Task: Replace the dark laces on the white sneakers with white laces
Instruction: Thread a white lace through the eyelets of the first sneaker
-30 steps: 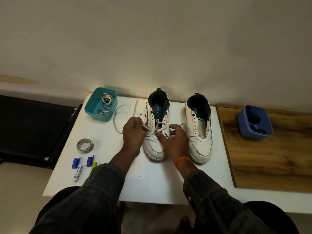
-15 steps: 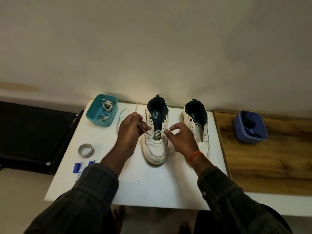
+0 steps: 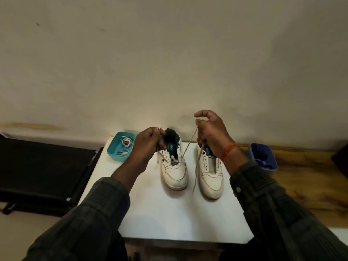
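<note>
A white tabletop (image 3: 169, 219) carries two white sneakers side by side, toes toward the person, with a wooden surface (image 3: 301, 189) adjoining on the right and a black surface (image 3: 41, 170) on the left. The left sneaker (image 3: 174, 170) has a white lace (image 3: 185, 150) threaded through its lowest eyelets; the right sneaker (image 3: 210, 176) shows bare eyelets. Both ends of that lace are pulled up and outward from the left sneaker. The left hand (image 3: 148, 143), raised above and just left of the shoe's collar, has its fingers curled tight around one end, which runs down to the eyelets on the shoe's left side. The right hand (image 3: 211, 133), higher and above the right sneaker's collar, pinches the other end between thumb and fingers; from there one stretch slants down to the left sneaker and the loose tail hangs down between the two shoes. A teal tub (image 3: 120, 146) at the tabletop's far left corner holds more pale laces. A blue tub (image 3: 263, 157) on the wooden surface holds dark laces (image 3: 260, 151)
</note>
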